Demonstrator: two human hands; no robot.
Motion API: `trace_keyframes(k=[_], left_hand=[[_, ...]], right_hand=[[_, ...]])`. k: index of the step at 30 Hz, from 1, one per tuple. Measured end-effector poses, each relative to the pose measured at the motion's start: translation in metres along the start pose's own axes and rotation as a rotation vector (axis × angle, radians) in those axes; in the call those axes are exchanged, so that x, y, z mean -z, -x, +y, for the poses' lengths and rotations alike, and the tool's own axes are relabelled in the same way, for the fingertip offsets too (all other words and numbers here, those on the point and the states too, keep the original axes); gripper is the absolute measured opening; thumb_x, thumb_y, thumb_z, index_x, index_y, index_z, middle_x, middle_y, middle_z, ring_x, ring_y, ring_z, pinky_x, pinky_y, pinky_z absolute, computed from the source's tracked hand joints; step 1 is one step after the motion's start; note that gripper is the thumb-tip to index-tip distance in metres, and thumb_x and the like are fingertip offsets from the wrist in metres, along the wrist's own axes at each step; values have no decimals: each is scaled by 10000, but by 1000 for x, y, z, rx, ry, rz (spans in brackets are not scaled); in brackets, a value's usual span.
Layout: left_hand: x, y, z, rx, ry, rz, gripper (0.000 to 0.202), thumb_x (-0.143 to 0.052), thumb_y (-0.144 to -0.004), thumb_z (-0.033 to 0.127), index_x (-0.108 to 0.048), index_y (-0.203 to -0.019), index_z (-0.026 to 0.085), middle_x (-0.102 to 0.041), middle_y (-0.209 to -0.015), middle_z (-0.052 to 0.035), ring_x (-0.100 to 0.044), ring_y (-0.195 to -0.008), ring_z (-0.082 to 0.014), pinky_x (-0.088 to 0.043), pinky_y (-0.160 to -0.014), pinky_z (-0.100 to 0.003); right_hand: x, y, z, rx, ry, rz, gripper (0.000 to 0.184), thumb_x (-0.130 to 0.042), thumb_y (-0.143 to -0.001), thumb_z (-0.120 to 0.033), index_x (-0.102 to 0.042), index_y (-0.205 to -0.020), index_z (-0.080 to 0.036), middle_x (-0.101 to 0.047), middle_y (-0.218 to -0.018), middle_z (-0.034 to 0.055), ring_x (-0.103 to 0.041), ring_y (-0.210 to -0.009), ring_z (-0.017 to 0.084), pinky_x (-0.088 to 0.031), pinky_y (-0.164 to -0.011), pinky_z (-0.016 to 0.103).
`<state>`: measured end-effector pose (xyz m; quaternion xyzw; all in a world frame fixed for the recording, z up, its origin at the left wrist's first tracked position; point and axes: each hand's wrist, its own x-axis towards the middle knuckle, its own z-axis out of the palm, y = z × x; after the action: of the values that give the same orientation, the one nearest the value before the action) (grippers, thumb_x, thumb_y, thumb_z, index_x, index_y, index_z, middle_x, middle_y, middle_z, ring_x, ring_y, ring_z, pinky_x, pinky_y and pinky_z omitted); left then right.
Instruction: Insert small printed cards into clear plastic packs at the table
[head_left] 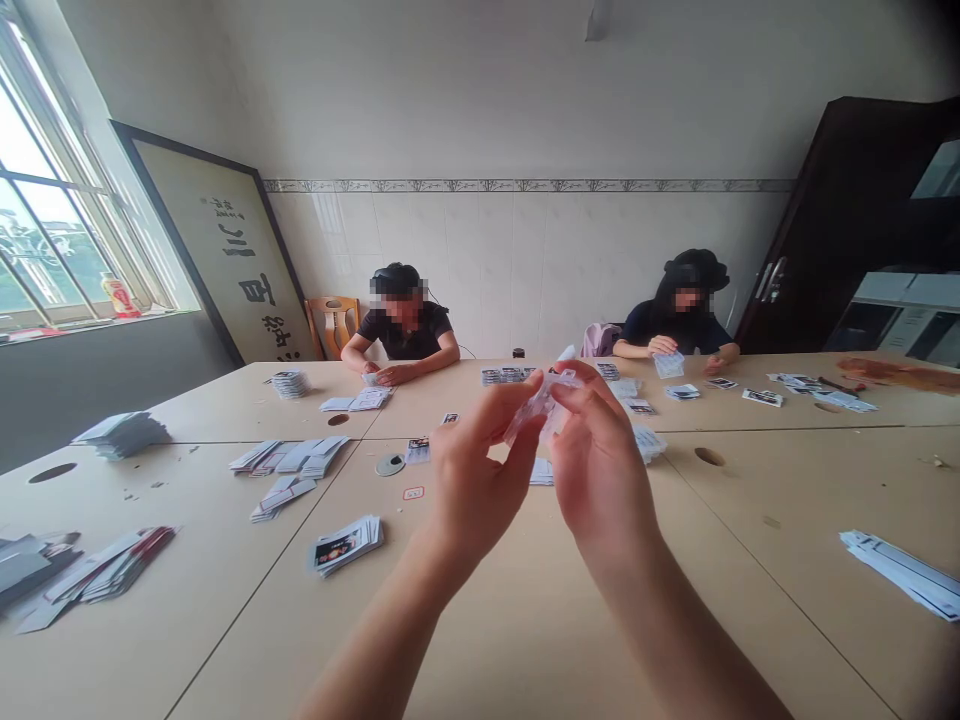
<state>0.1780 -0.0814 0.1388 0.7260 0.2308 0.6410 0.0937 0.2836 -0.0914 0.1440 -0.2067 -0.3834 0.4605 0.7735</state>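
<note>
Raised above the table, my left hand pinches one side of a crinkled clear plastic sleeve between thumb and fingers. My right hand grips the sleeve's other side, its fingers bent around it. Whether anything sits inside the sleeve is hard to make out. Below and left of my hands lies a stack of printed cards with a dark picture on top. Behind my fingers, partly hidden, are piles of small cards and more clear sleeves.
The wide wooden table has round cable holes. White card stacks and folded papers lie left; a strip pile lies right. Two people sit opposite, one person at left, another person holding a clear sheet.
</note>
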Motion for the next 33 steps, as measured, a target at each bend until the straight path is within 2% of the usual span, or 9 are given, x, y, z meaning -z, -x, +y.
trace_keyframes(k=[5,9,13,18,21,24,29,31,33], left_hand=[[-2,1,-3,-103,-95,21,198,-668,-854,90,-692,-1014,204,-781,-872,-9,-641,-628,-78,-572,-639,-189],[-1,1,1,-146,-113,36,224,-658,-836,37,-672,-985,204,-783,-897,0,-637,-626,-59,-526,-605,-159],[0,0,4,-155,-124,53,236,-664,-821,23,-662,-971,205,-767,-846,18,-607,-601,-54,-491,-568,-155],[1,-1,4,-162,-116,50,206,-647,-847,46,-686,-974,204,-747,-778,19,-626,-604,-66,-523,-596,-165],[4,-2,3,-40,-7,39,158,-690,-858,126,-701,-993,207,-771,-840,-5,-684,-676,-96,-578,-631,-185],[4,-3,3,73,112,33,145,-722,-854,177,-705,-995,205,-788,-939,-23,-724,-755,-118,-631,-715,-219],[7,-6,8,232,338,3,243,-752,-837,199,-701,-1074,189,-790,-996,-66,-759,-829,-169,-656,-721,-253],[11,-7,11,289,426,-13,270,-765,-827,204,-701,-1088,181,-789,-982,-77,-763,-833,-188,-661,-707,-268],[15,-9,14,337,478,-27,284,-780,-811,195,-711,-1086,174,-788,-974,-84,-762,-815,-194,-660,-679,-268]], right_hand=[[2,0,1,-2,-52,-33,242,-708,-772,-275,-557,-961,-289,-583,-845,-36,-596,-785,172,-439,-685,318],[0,1,1,7,-79,-45,264,-727,-750,-268,-539,-934,-283,-564,-829,-43,-587,-774,164,-448,-718,324],[-3,2,1,7,-99,-49,290,-751,-745,-261,-537,-939,-281,-560,-836,-49,-578,-772,147,-448,-743,318],[-3,2,2,50,-76,-47,293,-708,-720,-193,-522,-928,-284,-568,-829,-51,-561,-741,142,-456,-761,322],[-3,3,1,56,-44,-67,269,-665,-721,-232,-570,-965,-293,-577,-869,-26,-584,-821,176,-468,-788,340],[-3,3,0,81,8,-38,345,-637,-739,-308,-625,-1083,-312,-590,-1009,19,-593,-970,224,-475,-846,377],[3,-4,0,311,200,118,287,-635,-823,-380,-651,-1109,-366,-565,-1267,10,-484,-1266,264,-418,-1007,427],[7,-8,-3,382,282,132,231,-643,-836,-377,-672,-1064,-354,-588,-1251,12,-479,-1287,274,-402,-1042,458],[10,-11,-7,447,380,94,165,-688,-818,-356,-707,-978,-324,-608,-1204,25,-506,-1266,284,-409,-1056,480]])
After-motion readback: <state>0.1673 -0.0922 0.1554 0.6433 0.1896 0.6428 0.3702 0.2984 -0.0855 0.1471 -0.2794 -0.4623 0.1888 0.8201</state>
